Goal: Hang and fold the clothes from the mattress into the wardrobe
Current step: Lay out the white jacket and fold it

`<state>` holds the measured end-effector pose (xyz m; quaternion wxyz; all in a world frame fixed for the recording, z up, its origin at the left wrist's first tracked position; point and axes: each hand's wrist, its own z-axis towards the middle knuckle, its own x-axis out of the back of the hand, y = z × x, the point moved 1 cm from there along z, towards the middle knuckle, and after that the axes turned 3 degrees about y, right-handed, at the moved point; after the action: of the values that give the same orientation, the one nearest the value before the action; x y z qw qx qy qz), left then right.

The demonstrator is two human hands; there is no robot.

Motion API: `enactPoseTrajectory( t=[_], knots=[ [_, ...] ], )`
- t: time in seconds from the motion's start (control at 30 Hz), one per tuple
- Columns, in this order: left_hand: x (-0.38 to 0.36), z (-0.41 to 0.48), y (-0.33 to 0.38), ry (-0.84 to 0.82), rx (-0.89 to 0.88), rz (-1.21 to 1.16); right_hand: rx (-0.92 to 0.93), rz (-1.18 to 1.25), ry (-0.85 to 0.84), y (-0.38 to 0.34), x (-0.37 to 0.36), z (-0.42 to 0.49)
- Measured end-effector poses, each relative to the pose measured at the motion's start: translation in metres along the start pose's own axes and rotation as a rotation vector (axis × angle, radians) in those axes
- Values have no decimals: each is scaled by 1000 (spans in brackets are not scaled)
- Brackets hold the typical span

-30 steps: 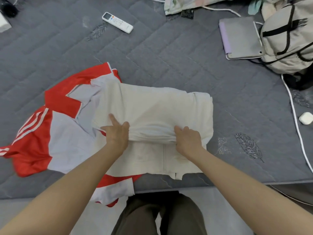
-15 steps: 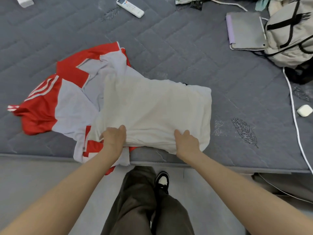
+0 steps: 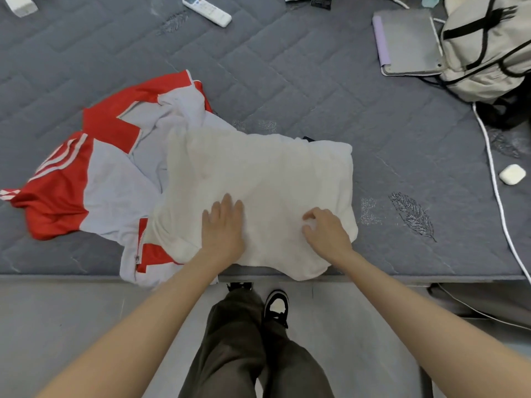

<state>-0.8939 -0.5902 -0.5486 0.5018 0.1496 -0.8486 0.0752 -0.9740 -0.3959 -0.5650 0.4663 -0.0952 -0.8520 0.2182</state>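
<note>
A cream garment [image 3: 258, 179], folded into a rough rectangle, lies at the front edge of the grey quilted mattress [image 3: 287, 81]. Its left part overlaps a red and pale grey sports jacket [image 3: 94, 179] spread out to the left. My left hand [image 3: 222, 225] rests flat on the cream garment with its fingers straight. To the right, my right hand [image 3: 326, 232] lies on the same garment with its fingers loosely curled, and nothing shows in its grasp. No wardrobe is in view.
A white remote [image 3: 207, 10] lies at the back of the mattress. A grey tablet [image 3: 408, 41] and a beige backpack [image 3: 488, 44] sit at the back right, beside a white cable [image 3: 494, 179] and a small white case [image 3: 512, 174]. My legs stand on the grey floor [image 3: 57, 326].
Both hands pulled the cream garment's fold toward the mattress edge, then let go of it. They now lie on top of the folded garment.
</note>
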Motion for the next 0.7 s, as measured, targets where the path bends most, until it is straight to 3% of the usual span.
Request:
enactPoseTrajectory(
  t=[0.13,0.33,0.6,0.7],
  knots=[
    [4,40,27,117,-127,-67,-49,54,179,3,14,29],
    [10,110,56,195,-229,-99,-240,298,309,9,35,95],
    [5,169,60,175,-254,-144,-607,651,269,15,49,162],
    [-2,186,52,101,-141,-270,-457,540,321,6,49,172]
  ],
)
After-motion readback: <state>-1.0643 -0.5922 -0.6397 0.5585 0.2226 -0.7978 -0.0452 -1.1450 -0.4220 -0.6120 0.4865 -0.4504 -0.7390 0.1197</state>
